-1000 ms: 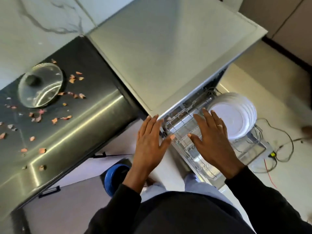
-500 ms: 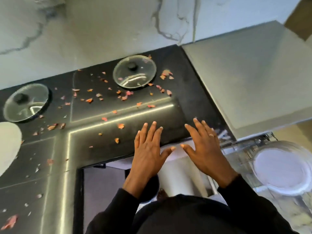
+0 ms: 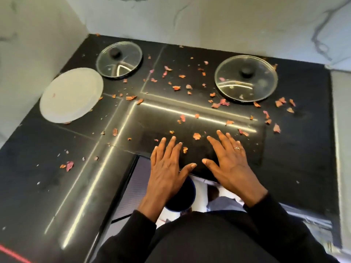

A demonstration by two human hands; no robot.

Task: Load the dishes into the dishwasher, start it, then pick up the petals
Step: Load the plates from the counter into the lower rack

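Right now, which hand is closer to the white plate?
Left. The left hand is off to the right of the white plate; the right hand is farther right still.

A glossy black L-shaped worktop (image 3: 284,168) is seen from above, crossed by bright streaks of reflected light that bend near its inner corner. Its far and left edges are backed by a white marble wall with grey veins (image 3: 228,21). Below its front edge, a round dark-blue container (image 3: 183,199) is partly seen beside a grey ribbed panel (image 3: 138,183).
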